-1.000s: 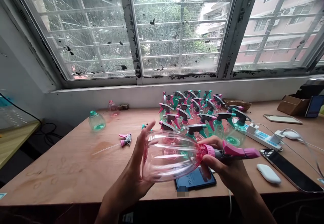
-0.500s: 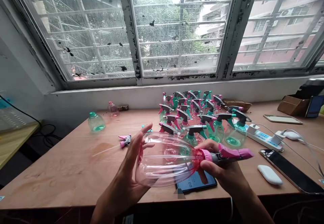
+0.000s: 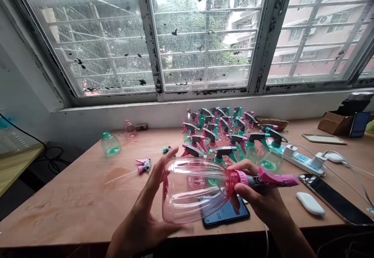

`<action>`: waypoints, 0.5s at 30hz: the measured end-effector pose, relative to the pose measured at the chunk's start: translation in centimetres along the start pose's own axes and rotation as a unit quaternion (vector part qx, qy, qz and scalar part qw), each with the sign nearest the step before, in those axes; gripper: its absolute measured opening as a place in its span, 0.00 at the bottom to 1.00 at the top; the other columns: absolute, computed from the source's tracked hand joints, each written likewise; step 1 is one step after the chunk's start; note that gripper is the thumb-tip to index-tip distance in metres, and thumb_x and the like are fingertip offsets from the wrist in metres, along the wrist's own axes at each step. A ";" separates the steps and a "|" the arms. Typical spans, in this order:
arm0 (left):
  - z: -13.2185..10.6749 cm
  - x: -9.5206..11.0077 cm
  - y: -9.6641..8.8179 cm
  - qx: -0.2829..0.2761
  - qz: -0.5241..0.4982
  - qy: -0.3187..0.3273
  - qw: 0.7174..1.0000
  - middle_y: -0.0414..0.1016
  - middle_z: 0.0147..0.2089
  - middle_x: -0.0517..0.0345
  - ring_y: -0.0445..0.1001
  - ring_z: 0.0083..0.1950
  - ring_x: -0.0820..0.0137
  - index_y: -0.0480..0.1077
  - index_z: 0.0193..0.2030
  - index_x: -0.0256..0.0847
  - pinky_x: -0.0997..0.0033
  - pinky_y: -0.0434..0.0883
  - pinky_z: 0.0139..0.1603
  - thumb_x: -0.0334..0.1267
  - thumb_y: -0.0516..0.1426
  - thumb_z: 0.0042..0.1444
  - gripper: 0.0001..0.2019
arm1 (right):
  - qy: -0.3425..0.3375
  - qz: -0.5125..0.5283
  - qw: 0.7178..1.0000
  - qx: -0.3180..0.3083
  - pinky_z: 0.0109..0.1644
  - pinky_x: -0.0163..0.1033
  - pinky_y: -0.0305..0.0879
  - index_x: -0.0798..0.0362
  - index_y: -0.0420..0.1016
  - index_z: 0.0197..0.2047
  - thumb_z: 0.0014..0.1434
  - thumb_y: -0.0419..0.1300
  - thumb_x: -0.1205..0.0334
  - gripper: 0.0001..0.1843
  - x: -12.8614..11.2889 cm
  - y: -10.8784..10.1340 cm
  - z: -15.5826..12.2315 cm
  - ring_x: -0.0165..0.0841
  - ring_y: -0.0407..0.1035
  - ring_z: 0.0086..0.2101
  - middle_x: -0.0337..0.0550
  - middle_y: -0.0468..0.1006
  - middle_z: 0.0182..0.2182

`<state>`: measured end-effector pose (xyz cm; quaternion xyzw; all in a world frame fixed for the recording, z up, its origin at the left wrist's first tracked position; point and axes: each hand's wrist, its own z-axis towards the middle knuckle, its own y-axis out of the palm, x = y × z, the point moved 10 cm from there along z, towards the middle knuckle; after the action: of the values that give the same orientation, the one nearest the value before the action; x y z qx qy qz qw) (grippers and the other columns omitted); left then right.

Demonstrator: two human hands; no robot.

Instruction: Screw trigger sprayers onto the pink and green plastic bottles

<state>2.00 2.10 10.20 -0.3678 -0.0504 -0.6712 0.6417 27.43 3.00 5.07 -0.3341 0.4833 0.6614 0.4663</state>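
A clear pink spray bottle [image 3: 195, 195] lies sideways in the air above the desk's front edge, its base to the left. My right hand [image 3: 263, 199] is closed around its neck, at the pink collar below the pink-and-grey trigger head [image 3: 277, 179]. My left hand [image 3: 149, 207] is open beside the bottle's base, fingers and thumb spread; whether it touches the plastic is unclear, and the thumb is blurred. On the desk to the left lie a loose pink trigger head with its tube [image 3: 143, 166] and a green one [image 3: 166, 150], partly hidden.
Several assembled pink and green spray bottles [image 3: 223, 131] stand grouped at the back. A green bottle without a head [image 3: 111, 143] and a small pink one [image 3: 129, 129] stand left. A phone [image 3: 224, 215] lies beneath the held bottle. Right are a power strip [image 3: 304, 161], another phone [image 3: 336, 199] and a white case [image 3: 310, 203].
The bottle has moved slightly right and down with my right hand. My left hand's thumb has swung out below the base, and its fingers no longer show through the plastic.
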 end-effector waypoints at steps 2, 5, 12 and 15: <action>0.2 0.5 -0.1 0.012 -0.026 -0.001 1.000 0.50 0.92 0.45 0.66 0.85 0.36 0.49 0.90 0.59 0.33 0.65 0.85 0.59 0.78 0.58 0.62 | -0.010 -0.004 1.000 -0.002 0.21 0.31 0.59 0.48 0.85 0.46 0.57 0.87 0.47 0.23 -0.3 0.0 0.0 0.33 0.75 0.18 0.36 0.87 0.20; 0.4 1.6 -0.1 -0.002 -0.023 0.015 1.000 0.56 0.90 0.48 0.65 0.85 0.36 0.52 0.89 0.59 0.32 0.65 0.85 0.59 0.77 0.60 0.58 | -0.014 0.011 0.999 -0.030 0.23 0.31 0.60 0.49 0.85 0.45 0.56 0.87 0.46 0.23 -0.6 0.2 0.0 0.32 0.75 0.18 0.37 0.86 0.21; -0.5 0.4 0.6 -0.081 0.037 -0.014 0.996 0.43 0.93 0.47 0.52 0.91 0.40 0.35 0.90 0.71 0.28 0.68 0.81 0.33 0.68 0.73 0.56 | 0.001 -0.005 1.000 -0.024 0.22 0.32 0.61 0.50 0.85 0.45 0.60 0.85 0.46 0.22 -0.4 0.0 0.0 0.33 0.74 0.18 0.37 0.85 0.20; -0.9 -0.6 0.6 -0.075 0.048 -0.048 0.995 0.36 0.94 0.40 0.50 0.90 0.29 0.27 0.91 0.64 0.23 0.67 0.80 0.48 0.82 0.54 0.77 | -0.010 -0.029 0.999 -0.013 0.23 0.34 0.65 0.50 0.86 0.43 0.57 0.86 0.47 0.22 -0.8 0.2 -0.1 0.34 0.76 0.19 0.36 0.85 0.21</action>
<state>2.15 2.06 8.96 -0.4485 -0.0132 -0.6229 0.6409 27.51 2.63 5.83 -0.3472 0.4603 0.6570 0.4857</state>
